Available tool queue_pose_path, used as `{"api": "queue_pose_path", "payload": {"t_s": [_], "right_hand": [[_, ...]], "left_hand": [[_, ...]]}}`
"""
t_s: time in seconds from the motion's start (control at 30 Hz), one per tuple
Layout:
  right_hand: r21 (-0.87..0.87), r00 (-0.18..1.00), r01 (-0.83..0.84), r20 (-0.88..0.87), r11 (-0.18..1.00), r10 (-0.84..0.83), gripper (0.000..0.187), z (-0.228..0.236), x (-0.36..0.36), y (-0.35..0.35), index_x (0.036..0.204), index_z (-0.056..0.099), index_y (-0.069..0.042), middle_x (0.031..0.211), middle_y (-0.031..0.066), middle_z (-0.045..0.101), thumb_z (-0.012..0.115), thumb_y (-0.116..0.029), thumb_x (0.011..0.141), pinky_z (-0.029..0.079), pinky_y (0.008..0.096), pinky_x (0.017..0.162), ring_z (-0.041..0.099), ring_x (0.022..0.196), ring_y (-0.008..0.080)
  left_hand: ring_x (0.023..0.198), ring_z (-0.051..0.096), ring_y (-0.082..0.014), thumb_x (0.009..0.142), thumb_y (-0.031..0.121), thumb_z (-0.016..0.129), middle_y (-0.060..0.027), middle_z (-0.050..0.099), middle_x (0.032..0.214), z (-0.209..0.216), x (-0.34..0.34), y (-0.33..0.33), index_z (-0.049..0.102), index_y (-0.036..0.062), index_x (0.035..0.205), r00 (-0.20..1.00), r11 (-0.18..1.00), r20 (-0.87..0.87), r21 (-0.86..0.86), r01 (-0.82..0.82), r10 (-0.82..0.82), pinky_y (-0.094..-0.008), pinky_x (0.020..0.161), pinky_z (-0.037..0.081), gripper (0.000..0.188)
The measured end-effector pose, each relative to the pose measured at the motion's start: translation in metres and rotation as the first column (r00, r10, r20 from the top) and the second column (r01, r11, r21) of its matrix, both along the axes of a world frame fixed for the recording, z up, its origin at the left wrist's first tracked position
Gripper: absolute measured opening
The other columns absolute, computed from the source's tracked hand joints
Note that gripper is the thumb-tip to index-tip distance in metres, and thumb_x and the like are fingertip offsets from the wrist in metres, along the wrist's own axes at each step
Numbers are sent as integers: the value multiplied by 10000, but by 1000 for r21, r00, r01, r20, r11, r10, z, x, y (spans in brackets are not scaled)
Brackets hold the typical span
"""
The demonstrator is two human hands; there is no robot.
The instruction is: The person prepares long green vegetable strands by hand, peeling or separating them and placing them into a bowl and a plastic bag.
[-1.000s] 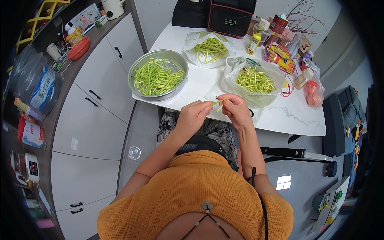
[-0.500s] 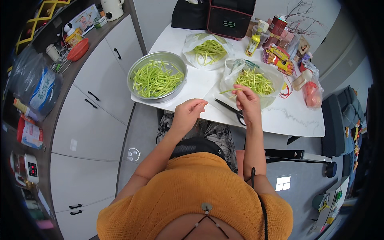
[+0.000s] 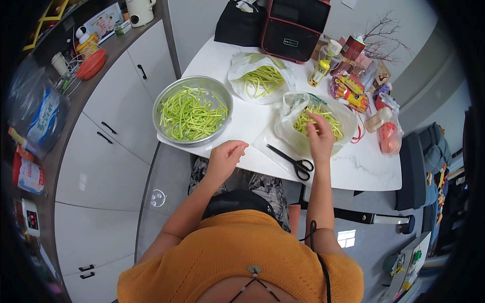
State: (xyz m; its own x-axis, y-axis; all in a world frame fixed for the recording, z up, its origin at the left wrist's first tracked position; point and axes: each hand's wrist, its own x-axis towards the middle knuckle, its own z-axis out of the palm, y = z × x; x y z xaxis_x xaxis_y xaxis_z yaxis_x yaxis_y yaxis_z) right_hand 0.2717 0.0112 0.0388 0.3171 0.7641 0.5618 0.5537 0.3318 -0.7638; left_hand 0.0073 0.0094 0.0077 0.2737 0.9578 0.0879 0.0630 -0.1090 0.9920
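Note:
My right hand (image 3: 321, 137) reaches over a white plastic bag (image 3: 290, 132) of thin yellow-green stalks (image 3: 326, 117), its fingers bent down among them and the thumb apart. No stalk shows in that hand. My left hand (image 3: 225, 157) hovers by the table's near edge, thumb and fingertips pressed together; anything between them is too small to see. Black-handled scissors (image 3: 297, 164) lie between the hands, beside the bag. To the left, a round metal pan (image 3: 228, 117) holds green stalk pieces (image 3: 192, 113). A second white bag (image 3: 236, 76) of longer stalks (image 3: 263, 80) lies open behind.
A black and red appliance (image 3: 289, 38) and a black bag (image 3: 238, 25) stand at the back. A yellow bottle (image 3: 320, 70), packaged food (image 3: 350, 91) and a bag of red items (image 3: 389, 139) crowd the table's right. Cabinets (image 3: 108, 166) curve along my left.
My right hand has moved down to the stalks in the right bag; the stalk it held is no longer seen in it. The left hand stays pinched. The whole view has shifted slightly.

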Motion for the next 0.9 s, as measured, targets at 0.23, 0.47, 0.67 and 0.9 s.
{"api": "queue_pose_path", "payload": {"t_s": [0.23, 0.47, 0.67, 0.9], "right_hand": [[-213, 925, -120, 330, 970, 187, 243, 6, -61, 59, 1009, 598, -22, 991, 163, 591, 608, -57, 768, 484, 334, 712, 598, 822, 289], [-271, 825, 50, 554, 961, 113, 332, -11, -87, 139, 1063, 533, 19, 1109, 192, 534, 596, -29, 741, 451, 398, 808, 529, 988, 353], [-176, 764, 260, 639, 950, -90, 474, -59, -91, 215, 1155, 480, -6, 1231, 205, 455, 604, -44, 699, 374, 394, 934, 443, 1105, 390], [-147, 538, 396, 837, 906, -100, 524, -66, -70, 279, 1225, 459, -65, 1300, 170, 417, 546, -292, 761, 310, 412, 994, 386, 1193, 356]], "left_hand": [[636, 523, -77, 846, 73, 541, -51, 602, 767, 5, -12, 32, 630, 1, 953, 997, 986, -35, 151, -69, 75, -197, 564, 423, 156], [789, 580, -156, 836, 31, 529, -93, 597, 887, 29, -24, 84, 590, -6, 1025, 963, 904, -74, 371, -213, 258, -253, 702, 461, 203], [858, 576, -248, 811, 40, 533, -133, 568, 988, 28, -24, 111, 578, 24, 1033, 974, 902, -67, 395, -173, 216, -308, 727, 469, 227], [882, 565, -297, 797, 44, 562, -137, 573, 981, 26, -32, 119, 588, 21, 995, 985, 917, -81, 384, -109, 151, -336, 764, 456, 201]]}}
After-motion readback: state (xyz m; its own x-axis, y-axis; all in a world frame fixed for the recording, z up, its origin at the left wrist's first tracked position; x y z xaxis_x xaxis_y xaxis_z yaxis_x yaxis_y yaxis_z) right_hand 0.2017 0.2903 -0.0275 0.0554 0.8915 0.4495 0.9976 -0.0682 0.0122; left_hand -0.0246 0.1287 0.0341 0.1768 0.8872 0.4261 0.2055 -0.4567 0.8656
